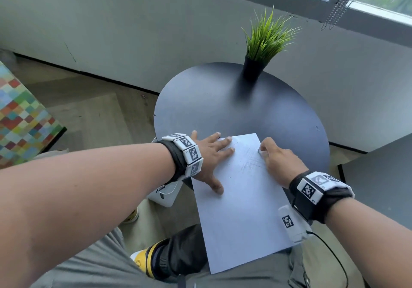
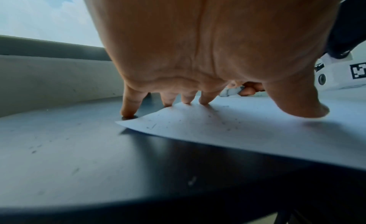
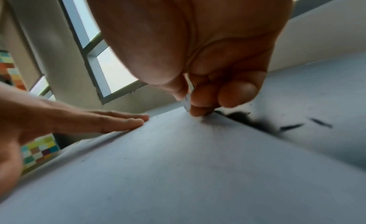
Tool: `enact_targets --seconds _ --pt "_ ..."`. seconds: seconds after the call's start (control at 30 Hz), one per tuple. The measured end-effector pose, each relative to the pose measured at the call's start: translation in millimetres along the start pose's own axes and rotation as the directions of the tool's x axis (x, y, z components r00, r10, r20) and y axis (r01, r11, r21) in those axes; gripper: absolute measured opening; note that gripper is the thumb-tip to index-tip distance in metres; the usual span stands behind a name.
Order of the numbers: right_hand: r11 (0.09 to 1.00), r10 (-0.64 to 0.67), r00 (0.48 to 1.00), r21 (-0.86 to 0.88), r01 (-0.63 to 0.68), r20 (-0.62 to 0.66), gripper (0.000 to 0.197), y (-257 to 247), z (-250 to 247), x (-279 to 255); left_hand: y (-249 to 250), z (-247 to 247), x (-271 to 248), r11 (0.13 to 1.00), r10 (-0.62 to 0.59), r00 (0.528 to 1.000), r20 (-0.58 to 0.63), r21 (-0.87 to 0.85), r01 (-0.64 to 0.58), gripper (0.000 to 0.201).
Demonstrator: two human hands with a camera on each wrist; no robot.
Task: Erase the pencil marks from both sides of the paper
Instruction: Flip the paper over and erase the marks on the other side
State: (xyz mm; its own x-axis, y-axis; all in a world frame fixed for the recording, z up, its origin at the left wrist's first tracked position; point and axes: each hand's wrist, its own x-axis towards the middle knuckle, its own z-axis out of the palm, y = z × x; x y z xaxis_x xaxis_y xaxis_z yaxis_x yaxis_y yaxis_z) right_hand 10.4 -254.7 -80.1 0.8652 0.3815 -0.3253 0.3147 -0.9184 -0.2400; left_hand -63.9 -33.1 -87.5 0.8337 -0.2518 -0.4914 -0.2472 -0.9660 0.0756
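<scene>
Your left hand (image 1: pixel 208 153) presses flat, fingers spread, on the paper's (image 1: pixel 240 198) far left corner. Your right hand (image 1: pixel 279 160) pinches a white eraser (image 2: pixel 231 92) against the paper's far edge. A potted grass plant (image 1: pixel 265 44) stands beyond, across the round black table (image 1: pixel 200 100).

The white sheet of paper (image 1: pixel 243 200) is lying flat on the near part of the round black counter (image 1: pixel 223 109), its near end hanging past the counter's edge. Faint pencil marks (image 1: pixel 252 162) and dark crumbs are showing on its far half. A small white eraser (image 2: pixel 230 92), smudged grey, is touching the paper near its far right corner.
</scene>
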Motion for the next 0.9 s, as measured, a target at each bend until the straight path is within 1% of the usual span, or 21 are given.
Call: enact_targets --seconds 0.1,0.27,0.33,0.43,0.47,0.5,0.57,0.67,0.73,0.8,0.9 --pt "0.998 -0.001 0.999 0.070 0.004 -0.046 0.012 4 1 5 1 5 -1 1.000 -0.006 1.000 0.009 0.007 0.006 0.127" --pt "0.987 0.053 0.998 0.155 -0.049 -0.025 0.018 4 -4 7 1 4 0 1.000 -0.009 1.000 0.015 -0.008 0.009 0.129" --pt "0.994 0.040 0.999 0.106 -0.037 -0.030 0.018 4 -4 6 2 4 0 1.000 -0.013 1.000 0.018 -0.011 0.013 0.130" --pt "0.998 0.029 0.999 -0.058 -0.030 -0.019 0.018 3 -4 6 3 1 0 1.000 -0.020 1.000 0.020 -0.015 0.020 0.132" --pt "0.996 0.032 0.999 -0.087 -0.034 -0.018 0.018 2 -4 7 4 -1 1 1.000 -0.026 0.999 0.025 -0.009 0.026 0.134" --pt "0.995 0.039 0.999 -0.094 -0.040 -0.016 0.017 1 -5 8 5 -3 1 0.999 -0.033 0.999 0.030 -0.001 0.033 0.135" --pt "0.999 0.035 0.999 -0.041 -0.035 -0.012 0.016 -1 -7 10 8 -8 1 0.999 -0.044 0.998 0.048 0.021 0.043 0.138" --pt "0.989 0.000 1.000 0.149 0.001 -0.002 0.015 -7 -9 8 13 -17 2 0.996 -0.042 0.997 0.058 0.082 0.037 0.140" --pt "0.975 -0.009 1.000 0.220 0.004 0.020 0.016 -13 -8 4 11 -20 6 0.993 -0.036 0.997 0.069 0.115 0.028 0.142" --pt "0.980 -0.063 0.997 0.190 0.053 0.044 0.013 -18 -3 0 7 -21 9 0.989 -0.026 0.997 0.078 0.148 0.014 0.144" --pt "0.977 -0.197 0.965 0.122 0.177 0.174 0.005 -26 2 -7 3 -19 11 0.979 -0.006 0.996 0.085 0.202 -0.012 0.145"
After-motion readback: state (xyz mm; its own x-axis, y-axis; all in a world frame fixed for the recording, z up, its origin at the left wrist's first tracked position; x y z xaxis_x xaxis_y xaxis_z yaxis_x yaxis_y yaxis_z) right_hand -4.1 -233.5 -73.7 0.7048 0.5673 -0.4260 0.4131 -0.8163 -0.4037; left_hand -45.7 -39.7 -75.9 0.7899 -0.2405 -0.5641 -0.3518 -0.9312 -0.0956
